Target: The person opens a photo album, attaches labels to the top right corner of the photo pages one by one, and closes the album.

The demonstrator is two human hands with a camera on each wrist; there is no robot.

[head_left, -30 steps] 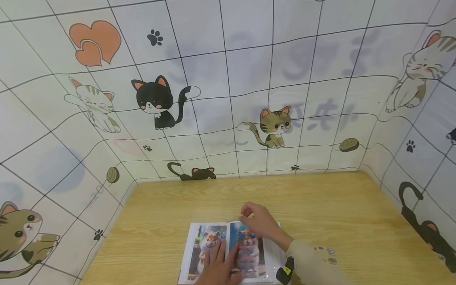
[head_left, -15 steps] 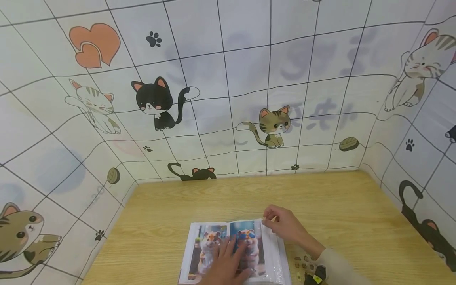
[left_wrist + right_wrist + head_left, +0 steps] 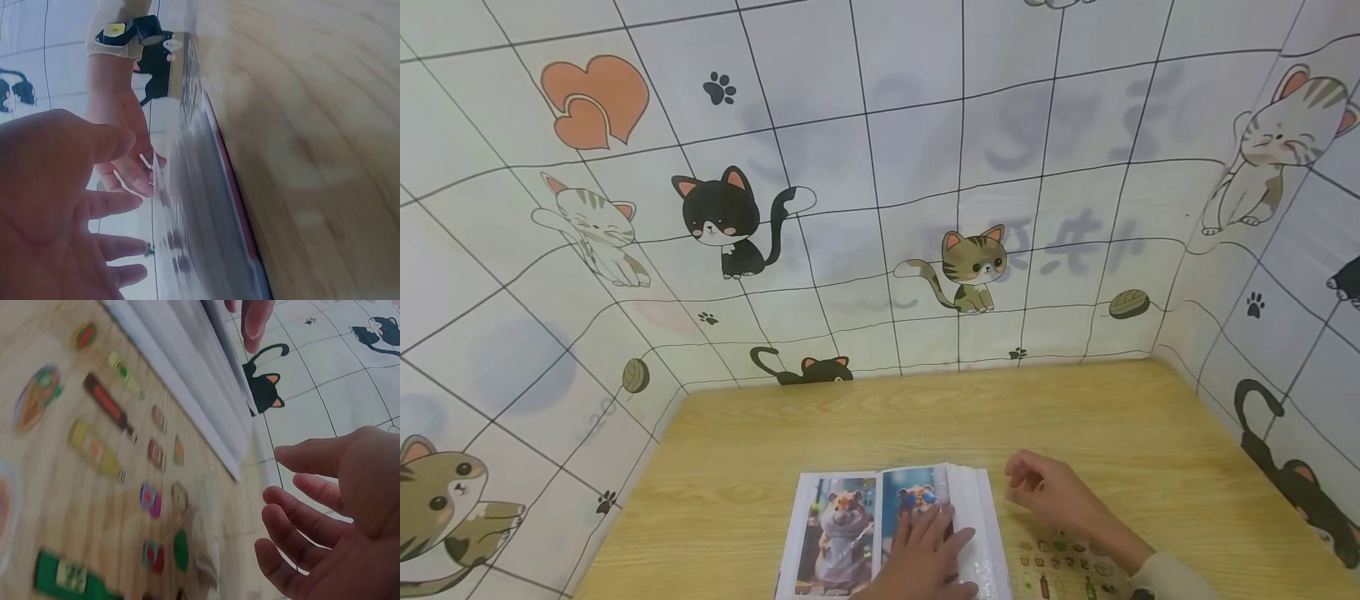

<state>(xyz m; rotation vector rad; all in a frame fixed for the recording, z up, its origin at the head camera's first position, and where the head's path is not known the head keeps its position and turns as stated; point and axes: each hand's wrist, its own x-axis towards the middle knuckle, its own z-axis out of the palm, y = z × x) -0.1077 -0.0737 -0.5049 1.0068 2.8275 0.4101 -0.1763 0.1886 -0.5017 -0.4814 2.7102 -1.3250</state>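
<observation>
A photo album (image 3: 791, 533) lies spread on the table with a hamster picture (image 3: 841, 542) on its left page and another hamster picture (image 3: 897, 492) on the right. My left hand (image 3: 925, 554) rests on the right page, fingers spread, covering the lower part of that picture. To the right of the album, my right hand (image 3: 1056, 492) hovers with loosely bent fingers. In the right wrist view, the right hand (image 3: 350, 512) has its thumb apart from the fingers and nothing between them. Beneath that arm lies a clear sticker sheet (image 3: 1051, 568) printed with small bottles and food.
The wooden table (image 3: 737, 450) extends behind and to both sides of the album. Cloth walls (image 3: 850, 167) printed with cartoon cats stand at the back and both sides. The album's thick stack of pages (image 3: 187, 369) rises beside the stickers in the right wrist view.
My right hand has moved right, from the top of the right page to beyond the album's right edge. My left hand has slid right, from the album's middle onto the right page.
</observation>
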